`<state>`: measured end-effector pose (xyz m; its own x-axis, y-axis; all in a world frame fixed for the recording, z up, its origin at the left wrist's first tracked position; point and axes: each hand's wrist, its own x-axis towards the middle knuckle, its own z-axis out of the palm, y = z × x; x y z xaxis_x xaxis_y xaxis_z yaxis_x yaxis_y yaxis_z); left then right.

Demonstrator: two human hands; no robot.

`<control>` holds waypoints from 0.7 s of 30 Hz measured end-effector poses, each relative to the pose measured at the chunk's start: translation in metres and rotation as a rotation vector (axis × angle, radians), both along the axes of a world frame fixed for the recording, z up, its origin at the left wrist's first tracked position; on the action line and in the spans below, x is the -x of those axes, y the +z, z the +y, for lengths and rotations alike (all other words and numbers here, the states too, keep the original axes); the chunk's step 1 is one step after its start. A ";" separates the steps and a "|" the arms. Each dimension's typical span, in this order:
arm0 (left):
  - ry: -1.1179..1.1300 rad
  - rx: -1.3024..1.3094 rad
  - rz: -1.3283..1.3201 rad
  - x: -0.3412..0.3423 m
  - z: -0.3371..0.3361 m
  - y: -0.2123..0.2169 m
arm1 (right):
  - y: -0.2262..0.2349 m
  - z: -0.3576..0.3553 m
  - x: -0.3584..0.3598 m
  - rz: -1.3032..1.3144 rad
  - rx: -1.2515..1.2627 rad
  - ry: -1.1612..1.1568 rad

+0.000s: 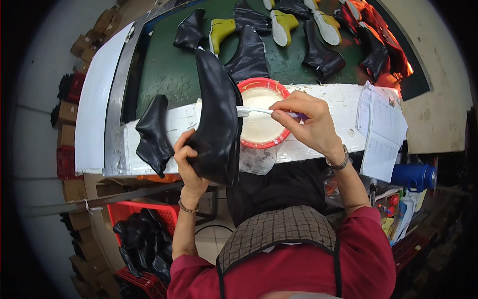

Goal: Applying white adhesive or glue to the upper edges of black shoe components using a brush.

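Observation:
My left hand (188, 167) is closed round the lower part of a black leather boot upper (211, 119), which stands tilted in front of me. In my right hand (311, 117) a toothbrush (259, 109) with a white and purple handle is pinched between thumb and fingers. Its bristle head meets the right edge of the boot upper. Just behind the brush sits a red-rimmed tub (287, 130) of creamy white paste, partly covered by the boot upper and my hand. A second black boot upper (153, 134) lies left of my left hand.
On the green belt (164, 65) lie several black boot uppers and yellow boot liners (284, 27). An open notebook (381, 129) hangs over the white board's right end, near a blue flask (416, 177). A red crate (162, 212) of black pieces stands at lower left.

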<state>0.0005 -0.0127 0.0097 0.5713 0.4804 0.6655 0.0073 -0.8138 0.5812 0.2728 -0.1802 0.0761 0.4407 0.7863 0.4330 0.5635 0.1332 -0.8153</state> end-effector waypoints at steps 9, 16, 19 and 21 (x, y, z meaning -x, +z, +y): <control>-0.214 0.232 -0.140 0.002 -0.013 -0.005 | 0.000 0.021 -0.044 -0.146 -0.124 -0.094; -0.029 0.251 -0.196 -0.027 -0.007 0.004 | -0.009 0.002 -0.007 -0.081 -0.169 0.014; 0.009 0.114 -0.118 -0.032 -0.004 0.008 | -0.017 -0.010 0.005 0.029 -0.140 0.101; -0.015 0.164 -0.181 -0.037 -0.004 0.004 | -0.014 -0.011 -0.001 0.008 -0.093 0.083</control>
